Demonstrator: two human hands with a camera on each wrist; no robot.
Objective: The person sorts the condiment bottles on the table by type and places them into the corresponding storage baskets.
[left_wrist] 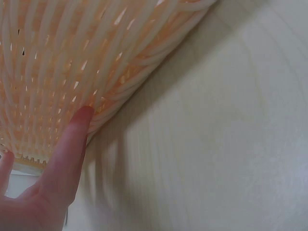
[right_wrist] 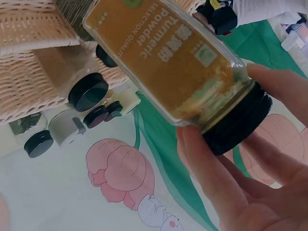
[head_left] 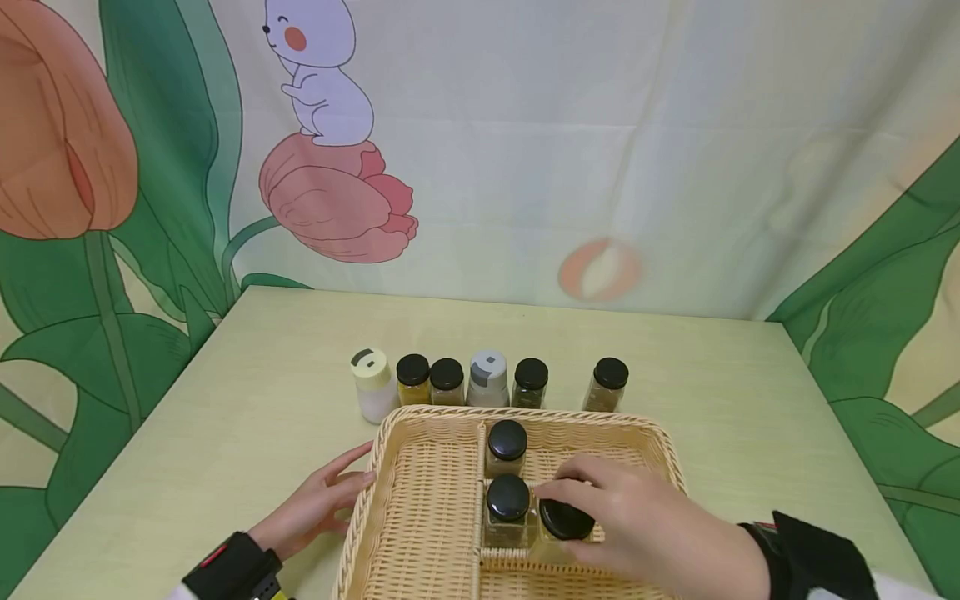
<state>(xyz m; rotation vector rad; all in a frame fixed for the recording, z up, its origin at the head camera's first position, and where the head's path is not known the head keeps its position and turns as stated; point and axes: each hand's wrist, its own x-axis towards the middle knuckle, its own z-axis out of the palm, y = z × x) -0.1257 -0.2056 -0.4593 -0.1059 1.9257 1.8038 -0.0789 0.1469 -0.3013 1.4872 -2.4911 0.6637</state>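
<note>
My right hand (head_left: 645,525) grips the black-lidded jar of turmeric powder (right_wrist: 168,57) near its lid, with thumb and fingers on either side. The jar is over the right part of the wicker basket (head_left: 431,500), beside another black-lidded spice jar (head_left: 507,508); whether it touches the basket floor I cannot tell. Behind these stands a further black-lidded jar (head_left: 507,443) in the back compartment. Against the basket's left outer wall rests my left hand (head_left: 318,508), its fingers fairly straight; a fingertip touches the weave in the left wrist view.
Behind the basket, a row of spice containers stands on the table: a yellow-capped bottle (head_left: 372,379), a grey-capped bottle (head_left: 488,375) and several black-lidded jars, one (head_left: 607,383) apart at the right. Dividers (head_left: 480,500) split the basket. A printed cloth (head_left: 510,167) hangs behind the table.
</note>
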